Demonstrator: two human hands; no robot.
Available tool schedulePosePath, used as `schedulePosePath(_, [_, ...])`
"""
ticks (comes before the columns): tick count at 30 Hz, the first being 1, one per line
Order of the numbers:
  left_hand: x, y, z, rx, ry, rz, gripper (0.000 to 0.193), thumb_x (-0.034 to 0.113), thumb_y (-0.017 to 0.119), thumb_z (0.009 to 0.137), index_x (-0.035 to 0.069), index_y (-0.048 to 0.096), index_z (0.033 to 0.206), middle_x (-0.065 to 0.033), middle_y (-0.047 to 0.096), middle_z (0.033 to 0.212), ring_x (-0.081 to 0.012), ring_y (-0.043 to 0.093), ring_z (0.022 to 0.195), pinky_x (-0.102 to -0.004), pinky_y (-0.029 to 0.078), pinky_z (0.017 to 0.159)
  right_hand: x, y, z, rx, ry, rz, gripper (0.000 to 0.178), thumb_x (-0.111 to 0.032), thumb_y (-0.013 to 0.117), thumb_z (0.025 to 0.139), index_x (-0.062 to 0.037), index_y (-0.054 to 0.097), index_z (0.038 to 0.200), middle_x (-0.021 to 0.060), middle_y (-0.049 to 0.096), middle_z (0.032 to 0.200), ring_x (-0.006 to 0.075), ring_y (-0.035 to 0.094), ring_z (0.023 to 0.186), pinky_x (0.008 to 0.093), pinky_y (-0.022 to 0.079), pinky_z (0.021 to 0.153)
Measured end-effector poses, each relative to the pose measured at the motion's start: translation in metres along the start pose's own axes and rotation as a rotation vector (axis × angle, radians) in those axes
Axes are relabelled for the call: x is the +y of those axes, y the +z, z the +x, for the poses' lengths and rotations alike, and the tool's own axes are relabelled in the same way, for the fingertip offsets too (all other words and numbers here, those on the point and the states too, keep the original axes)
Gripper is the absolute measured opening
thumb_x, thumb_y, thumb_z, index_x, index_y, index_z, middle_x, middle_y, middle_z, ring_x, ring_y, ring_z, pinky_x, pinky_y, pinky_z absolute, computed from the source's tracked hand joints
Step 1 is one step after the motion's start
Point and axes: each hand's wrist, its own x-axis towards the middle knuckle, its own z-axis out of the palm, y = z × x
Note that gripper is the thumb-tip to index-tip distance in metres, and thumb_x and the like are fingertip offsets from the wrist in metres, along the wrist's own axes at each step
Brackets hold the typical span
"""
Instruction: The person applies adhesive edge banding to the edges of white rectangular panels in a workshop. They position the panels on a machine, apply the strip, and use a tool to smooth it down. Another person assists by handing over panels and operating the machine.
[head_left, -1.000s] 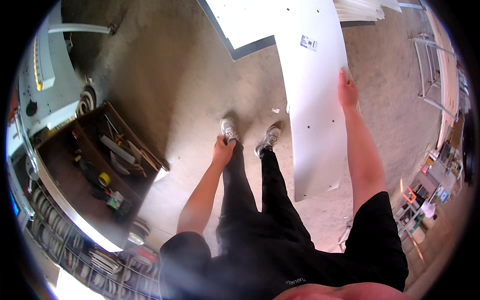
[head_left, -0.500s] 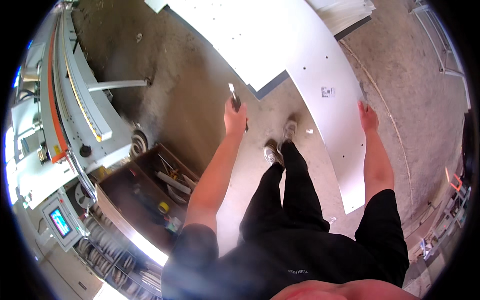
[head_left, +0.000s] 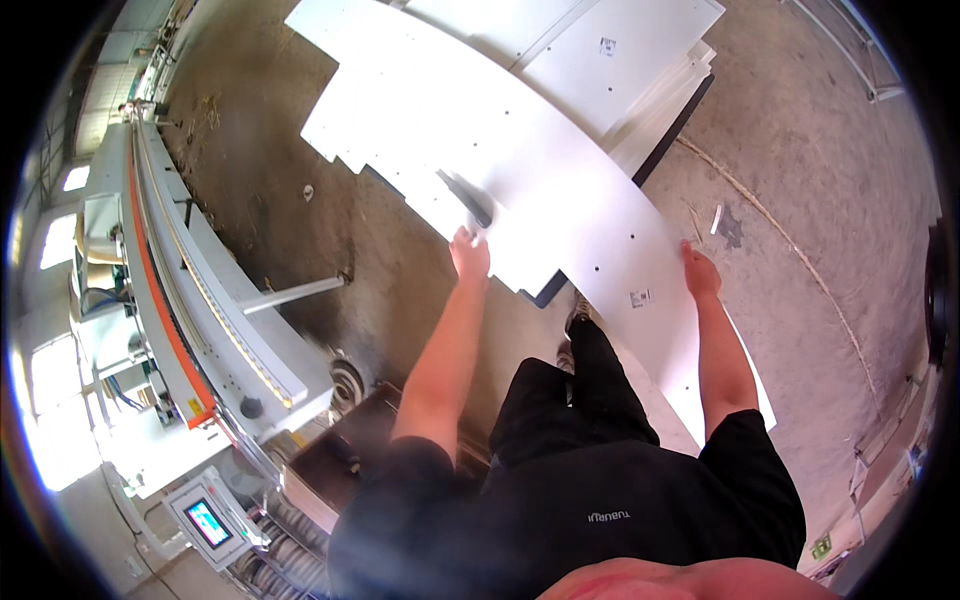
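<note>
A long white panel (head_left: 560,190) with small dark holes slants across the view in front of me, with a printed label near its close end. My right hand (head_left: 702,272) grips its right edge. At the left edge is my left hand (head_left: 470,258), its fingertips slightly apart and nothing between them. Just beyond those fingertips a dark utility knife (head_left: 465,200), smeared by motion, shows over the panel's white face with a shadow beside it. Whether it rests flat there I cannot tell.
More white panels (head_left: 615,65) are stacked beyond the long one. To the left runs a long machine (head_left: 175,290) with an orange strip and a screen (head_left: 208,523). A brown wooden box (head_left: 350,440) sits near my left elbow. My feet are partly under the panel.
The knife has left my left hand and is over the panel. The panel now reaches my left hand, while my right hand stays on its right edge. The view has shifted.
</note>
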Motion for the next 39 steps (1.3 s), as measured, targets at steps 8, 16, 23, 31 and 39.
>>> schedulePosePath(8, [0.065, -0.046, -0.044, -0.207, -0.148, -0.310, 0.057, 0.016, 0.068, 0.094, -0.004, 0.049, 0.143, -0.0150, 0.060, 0.132, -0.0253, 0.064, 0.113, -0.0379, 0.054, 0.092, -0.030, -0.016, -0.033, -0.033, 0.157, -0.124, 0.084, -0.079, 0.026, 0.097, -0.0151, 0.078, 0.113, 0.0156, 0.073, 0.121, 0.0375, 0.066, 0.118, 0.0500, 0.050, 0.100])
schedulePosePath(16, [0.116, -0.087, 0.093, -0.355, -0.386, -0.582, 0.053, 0.039, 0.056, 0.105, 0.001, 0.052, 0.142, -0.0136, 0.062, 0.127, -0.0269, 0.063, 0.114, -0.0438, 0.053, 0.090, -0.011, -0.069, -0.172, 0.068, 0.277, -0.212, 0.083, -0.077, 0.029, 0.098, -0.0111, 0.079, 0.102, 0.0192, 0.074, 0.108, 0.0390, 0.068, 0.109, 0.0511, 0.051, 0.096])
schedulePosePath(23, [0.166, -0.083, 0.187, -0.355, -0.458, -1.004, 0.054, 0.041, 0.054, 0.108, -0.004, 0.054, 0.138, -0.0092, 0.062, 0.128, -0.0231, 0.062, 0.112, -0.0363, 0.052, 0.096, -0.055, -0.082, -0.355, 0.485, 0.336, -0.161, 0.067, -0.068, 0.055, 0.094, -0.0076, 0.069, 0.068, 0.0203, 0.068, 0.075, 0.0389, 0.066, 0.074, 0.0497, 0.050, 0.070])
schedulePosePath(31, [0.144, -0.150, 0.128, -0.358, -0.507, -1.237, 0.045, 0.049, 0.059, 0.104, 0.009, 0.065, 0.123, 0.0016, 0.067, 0.102, -0.0116, 0.062, 0.080, -0.0267, 0.051, 0.064, -0.087, -0.130, -0.462, 1.014, -0.081, 0.089, 0.059, -0.043, 0.061, 0.101, -0.0012, 0.053, 0.060, 0.0153, 0.047, 0.055, 0.0235, 0.044, 0.048, 0.0416, 0.033, 0.047])
schedulePosePath(39, [0.140, -0.217, -0.036, -0.494, -0.470, -1.473, 0.083, 0.074, 0.044, 0.099, 0.011, 0.046, 0.152, -0.0097, 0.052, 0.153, -0.0272, 0.052, 0.138, -0.0452, 0.041, 0.117, 0.112, -0.161, -0.395, 0.928, 0.257, 0.130, 0.074, -0.058, 0.043, 0.106, 0.0035, 0.065, 0.073, 0.0251, 0.062, 0.067, 0.0444, 0.058, 0.061, 0.0559, 0.041, 0.058])
